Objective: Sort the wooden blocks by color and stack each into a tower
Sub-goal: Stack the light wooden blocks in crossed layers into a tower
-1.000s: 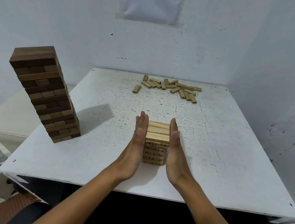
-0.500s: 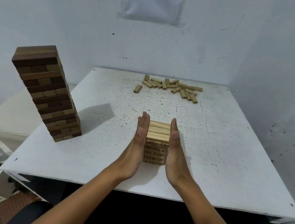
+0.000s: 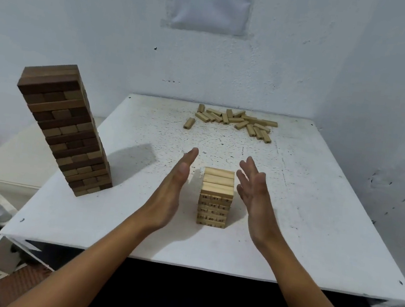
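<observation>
Both hands are flat-fingered and hold nothing; the left hand [image 3: 170, 192] and right hand [image 3: 254, 197] stand either side of the short pale wooden block tower [image 3: 215, 197], apart from it; it stands squarely near the front of the white speckled table [image 3: 315, 216]; loose pale wooden blocks [image 3: 235, 121] lie at the back; a tall dark brown block tower [image 3: 64, 128] stands at the left.

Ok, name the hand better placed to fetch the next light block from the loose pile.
Right, probably. The loose pile lies at the table's far edge, right of the light tower, and the open right hand is on that side. The left hand would have to cross over the tower.
</observation>
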`<move>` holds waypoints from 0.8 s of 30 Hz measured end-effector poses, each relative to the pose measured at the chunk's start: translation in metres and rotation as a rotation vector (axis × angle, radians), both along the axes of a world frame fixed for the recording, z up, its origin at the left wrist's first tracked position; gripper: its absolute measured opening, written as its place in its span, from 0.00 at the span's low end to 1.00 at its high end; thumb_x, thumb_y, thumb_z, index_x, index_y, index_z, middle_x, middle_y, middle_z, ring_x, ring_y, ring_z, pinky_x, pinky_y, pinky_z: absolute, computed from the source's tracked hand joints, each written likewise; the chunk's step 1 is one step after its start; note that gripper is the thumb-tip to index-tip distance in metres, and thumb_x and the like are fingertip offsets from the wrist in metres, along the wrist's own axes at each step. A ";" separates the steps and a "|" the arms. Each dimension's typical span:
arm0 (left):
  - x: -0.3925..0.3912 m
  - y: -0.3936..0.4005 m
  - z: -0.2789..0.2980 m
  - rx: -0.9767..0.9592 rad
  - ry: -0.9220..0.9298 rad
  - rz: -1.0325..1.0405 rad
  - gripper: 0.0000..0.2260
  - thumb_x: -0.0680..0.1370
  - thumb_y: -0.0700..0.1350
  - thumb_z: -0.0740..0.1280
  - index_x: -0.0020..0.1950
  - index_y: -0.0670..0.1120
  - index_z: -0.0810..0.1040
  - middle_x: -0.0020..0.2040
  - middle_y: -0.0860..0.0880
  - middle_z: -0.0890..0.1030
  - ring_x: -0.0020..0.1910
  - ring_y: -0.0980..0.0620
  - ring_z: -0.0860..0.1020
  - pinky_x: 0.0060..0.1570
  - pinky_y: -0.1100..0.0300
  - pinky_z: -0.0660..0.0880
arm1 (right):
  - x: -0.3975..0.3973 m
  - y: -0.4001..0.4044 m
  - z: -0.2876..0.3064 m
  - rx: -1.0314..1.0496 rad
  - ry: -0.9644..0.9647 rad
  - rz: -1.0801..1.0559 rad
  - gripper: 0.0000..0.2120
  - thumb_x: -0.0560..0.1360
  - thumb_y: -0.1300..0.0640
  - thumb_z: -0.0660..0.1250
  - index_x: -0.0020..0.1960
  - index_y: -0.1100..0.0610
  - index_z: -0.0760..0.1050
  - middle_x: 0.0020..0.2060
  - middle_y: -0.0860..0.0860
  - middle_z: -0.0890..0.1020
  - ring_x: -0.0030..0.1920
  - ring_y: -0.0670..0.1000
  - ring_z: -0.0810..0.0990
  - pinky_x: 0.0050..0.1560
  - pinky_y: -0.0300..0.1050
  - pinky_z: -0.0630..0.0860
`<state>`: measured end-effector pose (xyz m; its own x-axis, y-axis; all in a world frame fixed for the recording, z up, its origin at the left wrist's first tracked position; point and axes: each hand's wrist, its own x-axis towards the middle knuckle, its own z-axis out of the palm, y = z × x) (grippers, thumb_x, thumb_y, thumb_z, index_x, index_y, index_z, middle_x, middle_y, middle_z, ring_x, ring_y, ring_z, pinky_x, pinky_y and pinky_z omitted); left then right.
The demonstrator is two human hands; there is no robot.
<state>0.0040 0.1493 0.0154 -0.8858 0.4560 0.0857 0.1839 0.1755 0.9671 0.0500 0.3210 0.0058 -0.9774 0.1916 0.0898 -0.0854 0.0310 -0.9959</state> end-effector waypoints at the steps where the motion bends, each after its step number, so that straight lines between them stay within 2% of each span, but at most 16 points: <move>1: -0.005 0.001 0.001 -0.010 0.027 0.008 0.46 0.64 0.82 0.46 0.77 0.61 0.57 0.77 0.66 0.56 0.74 0.69 0.53 0.74 0.61 0.49 | -0.004 0.004 0.000 0.005 0.006 -0.001 0.54 0.54 0.13 0.50 0.74 0.38 0.54 0.74 0.40 0.62 0.73 0.42 0.63 0.75 0.46 0.58; 3: -0.018 0.003 0.005 -0.050 0.074 0.045 0.42 0.68 0.79 0.47 0.77 0.58 0.61 0.76 0.62 0.61 0.74 0.67 0.58 0.72 0.61 0.53 | -0.014 0.012 0.005 0.019 0.008 -0.006 0.58 0.55 0.14 0.53 0.77 0.46 0.57 0.73 0.43 0.65 0.71 0.44 0.67 0.72 0.44 0.64; 4: -0.026 0.006 0.008 -0.066 0.087 0.068 0.39 0.71 0.76 0.48 0.76 0.56 0.63 0.76 0.60 0.63 0.73 0.65 0.60 0.71 0.61 0.56 | -0.019 0.017 0.008 0.026 -0.003 -0.013 0.57 0.59 0.17 0.55 0.77 0.50 0.58 0.73 0.45 0.67 0.70 0.45 0.69 0.70 0.44 0.66; 5: -0.034 0.008 0.010 -0.076 0.095 0.091 0.35 0.74 0.72 0.50 0.75 0.54 0.65 0.75 0.58 0.66 0.72 0.62 0.63 0.70 0.61 0.58 | -0.025 0.022 0.010 0.024 -0.018 -0.023 0.50 0.65 0.21 0.56 0.77 0.53 0.60 0.72 0.47 0.68 0.70 0.47 0.70 0.68 0.44 0.68; 7: -0.051 0.013 0.014 -0.094 0.122 0.131 0.25 0.80 0.62 0.56 0.73 0.50 0.69 0.72 0.53 0.71 0.70 0.57 0.68 0.69 0.58 0.62 | -0.039 0.034 0.014 0.058 -0.045 -0.065 0.32 0.78 0.38 0.58 0.76 0.55 0.63 0.72 0.51 0.70 0.68 0.51 0.73 0.68 0.47 0.71; 8: -0.061 0.016 0.015 -0.104 0.136 0.150 0.21 0.81 0.57 0.58 0.71 0.49 0.71 0.70 0.52 0.73 0.69 0.55 0.70 0.68 0.57 0.65 | -0.048 0.041 0.014 0.106 -0.051 -0.092 0.26 0.80 0.45 0.60 0.74 0.55 0.65 0.71 0.52 0.72 0.68 0.51 0.73 0.68 0.50 0.71; 10: -0.080 0.021 0.015 -0.130 0.163 0.190 0.16 0.81 0.51 0.63 0.67 0.48 0.75 0.65 0.51 0.77 0.65 0.54 0.74 0.62 0.57 0.70 | -0.064 0.056 0.013 0.210 -0.070 -0.124 0.21 0.79 0.51 0.65 0.71 0.54 0.70 0.68 0.49 0.75 0.67 0.51 0.74 0.69 0.55 0.71; 12: -0.100 0.026 0.012 -0.155 0.199 0.236 0.14 0.79 0.49 0.67 0.63 0.48 0.78 0.60 0.53 0.79 0.61 0.53 0.76 0.56 0.59 0.73 | -0.078 0.067 0.015 0.285 -0.076 -0.136 0.19 0.78 0.54 0.67 0.68 0.55 0.74 0.65 0.49 0.77 0.64 0.50 0.76 0.67 0.53 0.72; 15: -0.126 0.032 0.007 -0.213 0.248 0.305 0.14 0.77 0.47 0.70 0.62 0.46 0.79 0.57 0.52 0.80 0.58 0.52 0.77 0.49 0.63 0.71 | -0.098 0.079 0.019 0.386 -0.073 -0.130 0.16 0.78 0.56 0.67 0.65 0.57 0.76 0.62 0.50 0.79 0.55 0.47 0.79 0.54 0.41 0.75; 18: -0.152 0.037 0.002 -0.309 0.289 0.406 0.17 0.75 0.46 0.72 0.63 0.45 0.78 0.61 0.49 0.80 0.59 0.49 0.76 0.58 0.54 0.73 | -0.121 0.091 0.019 0.446 -0.057 -0.132 0.14 0.78 0.57 0.68 0.63 0.57 0.78 0.58 0.50 0.81 0.53 0.46 0.79 0.47 0.36 0.73; 20: -0.168 0.039 -0.004 -0.387 0.276 0.473 0.19 0.75 0.48 0.72 0.64 0.47 0.78 0.64 0.49 0.79 0.63 0.46 0.74 0.63 0.45 0.71 | -0.138 0.096 0.016 0.498 -0.047 -0.141 0.13 0.77 0.58 0.68 0.61 0.57 0.79 0.56 0.49 0.80 0.56 0.48 0.78 0.51 0.37 0.71; 22: -0.183 0.043 -0.011 -0.498 0.265 0.510 0.20 0.75 0.51 0.70 0.66 0.49 0.76 0.67 0.50 0.76 0.67 0.45 0.71 0.64 0.45 0.67 | -0.159 0.100 0.014 0.584 -0.043 -0.150 0.13 0.76 0.58 0.69 0.61 0.56 0.79 0.55 0.47 0.78 0.58 0.48 0.76 0.56 0.41 0.70; 24: -0.197 0.045 -0.018 -0.589 0.283 0.521 0.20 0.76 0.51 0.68 0.68 0.50 0.75 0.68 0.49 0.75 0.68 0.44 0.69 0.62 0.45 0.65 | -0.183 0.104 0.009 0.732 -0.037 -0.163 0.14 0.74 0.55 0.69 0.59 0.52 0.79 0.58 0.47 0.78 0.63 0.51 0.73 0.61 0.49 0.71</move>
<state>-0.1928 0.1946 -0.0022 -0.9765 0.0335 0.2127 0.1614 0.7677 0.6201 -0.1325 0.4247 0.0148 -0.9465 0.2380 0.2178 0.0098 0.6960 -0.7180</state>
